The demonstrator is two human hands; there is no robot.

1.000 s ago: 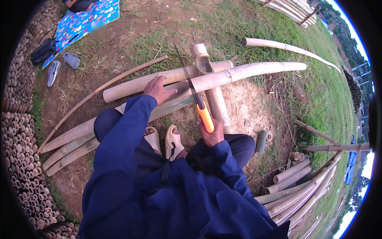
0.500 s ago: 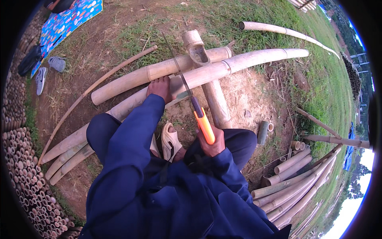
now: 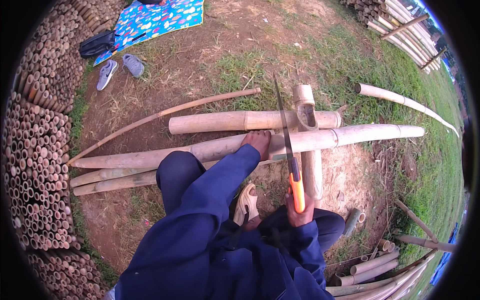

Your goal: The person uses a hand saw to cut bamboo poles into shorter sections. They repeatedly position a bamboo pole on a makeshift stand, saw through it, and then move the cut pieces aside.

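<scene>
My left hand [image 3: 259, 144] is closed over a long pale bamboo pole [image 3: 362, 134], pressing on it just left of the saw. In my right hand [image 3: 300, 212] is the orange handle of a handsaw [image 3: 297, 187]. The saw's thin dark blade lies across the pole and points away from me. Under the pole stands a notched bamboo post [image 3: 312, 172], lying crosswise. A thicker, shorter bamboo length [image 3: 215, 121] rests behind the pole. Whether the blade has cut into the pole I cannot tell.
Large stacks of cut bamboo [image 3: 40, 170] fill the left side. More poles lie at lower right [image 3: 372, 272] and far right [image 3: 400, 32]. A thin bamboo strip [image 3: 165, 112], grey shoes [image 3: 107, 75], a black bag [image 3: 97, 44] and a patterned blue mat [image 3: 155, 20] are farther off.
The whole view has swung, so the poles sit farther right and lower and more stacked bamboo shows at left. Both hands keep their holds, with the saw still across the pole.
</scene>
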